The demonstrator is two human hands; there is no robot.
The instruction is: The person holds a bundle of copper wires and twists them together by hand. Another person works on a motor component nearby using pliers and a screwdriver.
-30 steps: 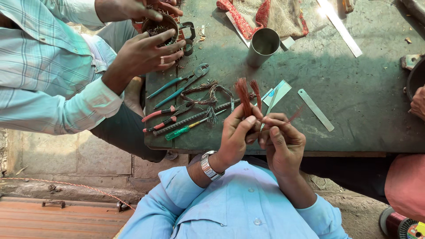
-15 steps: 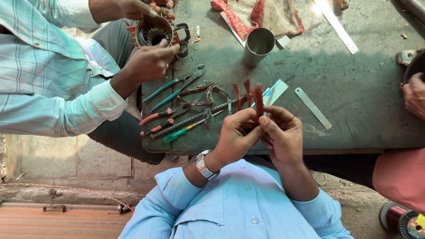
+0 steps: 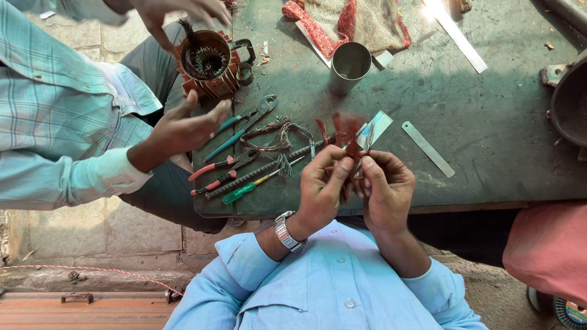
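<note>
Lifted off the stator point(image 3: 208, 61) at upper left since half a second ago: both co-worker hands, one point(image 3: 177, 12) now spread above it at the top edge, the other point(image 3: 183, 128) open-palmed just below it, gripping nothing. Stator itself left standing on the table point(image 3: 489, 110) corner, windings up.

Unmoved, right of that open palm: pliers point(image 3: 241, 125), a green screwdriver point(image 3: 247, 190) and a wire loop point(image 3: 275, 131), lying fanned out near the table's front edge.

At lower centre, much as before: left hand point(image 3: 321, 183), watch on the wrist, curled with the thumb pressed to the foot of the red strips point(image 3: 345, 137). Strips raised a little higher than in the earlier frames, fanned upward and blurred, so apparently being worked between the fingers. Held just over the front edge of the table, clear of its surface.

Closed from the other side: right hand point(image 3: 385, 183), fingertips narrow and pinching the same bunch against the left thumb. Exact number of strips impossible to tell through the blur.

Meaning for the work in hand: bunch not set down, both hands fully occupied with it.

Further right and untouched: steel cup point(image 3: 350, 61) above the strips, flat metal strip point(image 3: 428, 148) lying slantwise right of the right hand.
</note>
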